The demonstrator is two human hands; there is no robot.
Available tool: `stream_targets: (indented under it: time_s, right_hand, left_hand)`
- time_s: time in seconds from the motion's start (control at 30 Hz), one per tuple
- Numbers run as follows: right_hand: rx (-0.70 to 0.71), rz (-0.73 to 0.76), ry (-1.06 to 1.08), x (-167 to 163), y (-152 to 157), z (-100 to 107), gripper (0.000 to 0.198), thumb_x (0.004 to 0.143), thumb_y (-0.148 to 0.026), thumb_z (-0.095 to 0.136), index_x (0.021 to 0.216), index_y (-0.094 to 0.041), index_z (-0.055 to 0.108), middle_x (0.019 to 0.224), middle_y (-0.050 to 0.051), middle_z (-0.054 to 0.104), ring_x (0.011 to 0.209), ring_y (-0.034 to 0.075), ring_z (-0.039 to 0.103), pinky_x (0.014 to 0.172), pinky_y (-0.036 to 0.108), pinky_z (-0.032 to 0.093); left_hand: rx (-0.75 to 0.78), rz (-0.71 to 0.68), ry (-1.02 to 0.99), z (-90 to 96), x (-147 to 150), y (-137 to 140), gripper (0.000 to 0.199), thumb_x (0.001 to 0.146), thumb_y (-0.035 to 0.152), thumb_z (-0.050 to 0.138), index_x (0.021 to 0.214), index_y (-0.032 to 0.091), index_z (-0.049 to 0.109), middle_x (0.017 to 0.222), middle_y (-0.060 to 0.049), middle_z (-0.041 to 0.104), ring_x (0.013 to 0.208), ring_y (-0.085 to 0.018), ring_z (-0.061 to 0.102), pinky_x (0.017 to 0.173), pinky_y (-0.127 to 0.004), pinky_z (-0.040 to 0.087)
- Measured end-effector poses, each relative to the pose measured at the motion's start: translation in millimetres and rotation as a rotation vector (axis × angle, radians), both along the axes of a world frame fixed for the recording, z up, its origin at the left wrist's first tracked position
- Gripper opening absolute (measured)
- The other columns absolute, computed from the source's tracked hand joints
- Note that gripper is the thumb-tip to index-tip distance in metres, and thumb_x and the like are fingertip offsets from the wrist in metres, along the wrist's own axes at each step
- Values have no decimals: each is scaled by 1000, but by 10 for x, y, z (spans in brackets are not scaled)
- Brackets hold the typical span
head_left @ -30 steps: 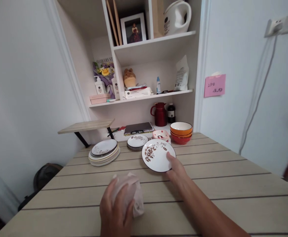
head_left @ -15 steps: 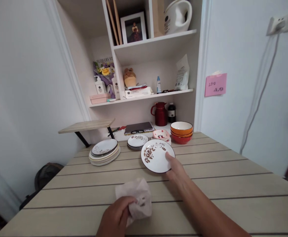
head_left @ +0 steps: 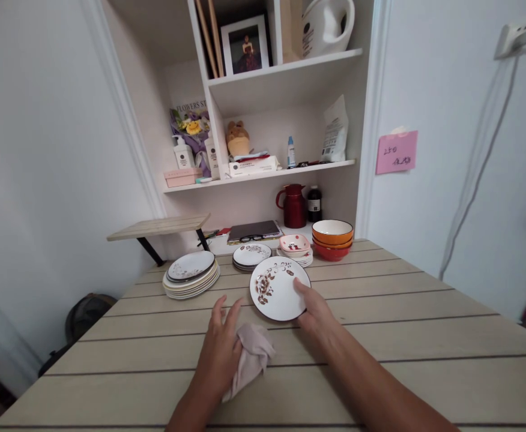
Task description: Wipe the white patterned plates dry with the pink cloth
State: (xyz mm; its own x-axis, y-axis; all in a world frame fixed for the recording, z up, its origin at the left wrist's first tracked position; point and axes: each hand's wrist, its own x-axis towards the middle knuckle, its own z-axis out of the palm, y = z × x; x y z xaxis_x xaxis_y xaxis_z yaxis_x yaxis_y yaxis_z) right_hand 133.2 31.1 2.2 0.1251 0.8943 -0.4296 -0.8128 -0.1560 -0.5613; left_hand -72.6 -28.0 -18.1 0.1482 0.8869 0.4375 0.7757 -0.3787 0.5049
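My right hand grips the right rim of a white plate with brown flowers and a dark edge, thumb on top. The plate is tilted toward me above the table. Lower left of it, my left hand has a crumpled pale pink cloth tucked against its thumb side, while a couple of its fingers stretch out toward the plate. Cloth and plate are apart. Just behind the plate stands a short stack of small flowered plates.
A taller plate stack stands at left, near a small raised shelf. Behind my right hand are a pink dish on small plates and stacked orange and red bowls. A red jug stands at the back, below shelves.
The plate has shifted slightly left and toward me with my right hand. My left hand has moved up, its fingers spreading, and the cloth is more bunched.
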Motion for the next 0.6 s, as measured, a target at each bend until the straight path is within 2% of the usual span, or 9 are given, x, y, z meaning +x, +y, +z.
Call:
stream_targets:
  time_s: [0.07,0.2,0.27,0.33,0.4,0.5,0.53,0.6]
  right_hand:
    - [1,0,2,-2,9,-6,41,82,-27,59,121,-11,56,101,16,72,89,27,69,85,50,52]
    - [-19,-13,2,11,22,3,41,82,-26,59,121,-11,55,99,15,72,88,27,69,84,48,52]
    - [-23,-17,0,14,17,13,41,83,-26,59,121,-11,55,97,14,73,86,26,69,84,48,53]
    - [-26,-15,-4,10,5,22,41,83,-26,59,121,-11,56,93,13,73,84,26,69,83,47,53]
    - [-28,-11,-6,3,-11,30,40,82,-25,59,120,-11,56,90,13,74,83,26,70,82,47,54]
    - [-23,-19,-4,-2,-25,42,39,83,-22,59,120,-11,57,88,13,74,83,25,70,82,45,54]
    - [-22,-26,-2,-1,-24,45,39,83,-22,58,120,-11,56,88,13,74,83,24,70,82,44,54]
    - [-18,-36,3,3,-18,46,39,83,-21,58,121,-11,55,90,12,74,84,24,70,83,43,54]
  left_hand:
    - [109,-15,13,-6,-20,-16,64,72,2,45,130,29,48,147,-7,21,129,-24,38,106,-44,35]
    - [374,-3,9,93,-109,-90,37,83,10,43,112,24,61,142,-8,29,128,-25,38,102,-46,40]
    - [455,-72,71,203,-155,-156,33,86,10,41,101,24,66,139,-8,36,125,-24,42,99,-44,43]
    - [480,-200,205,327,-186,-222,33,86,10,42,99,26,68,137,-7,44,123,-23,45,98,-44,43]
    - [369,-354,354,426,-207,-263,34,86,13,47,108,32,65,136,-5,50,121,-22,48,98,-43,42]
    - [36,-537,483,448,-256,-258,51,84,22,58,130,39,47,135,-1,52,120,-20,50,97,-38,43]
    - [-45,-559,486,420,-279,-243,56,82,26,61,133,40,43,136,-1,52,121,-20,50,97,-37,43]
    - [-90,-542,443,330,-322,-213,55,82,35,62,133,39,44,137,-1,51,122,-22,48,98,-38,42]
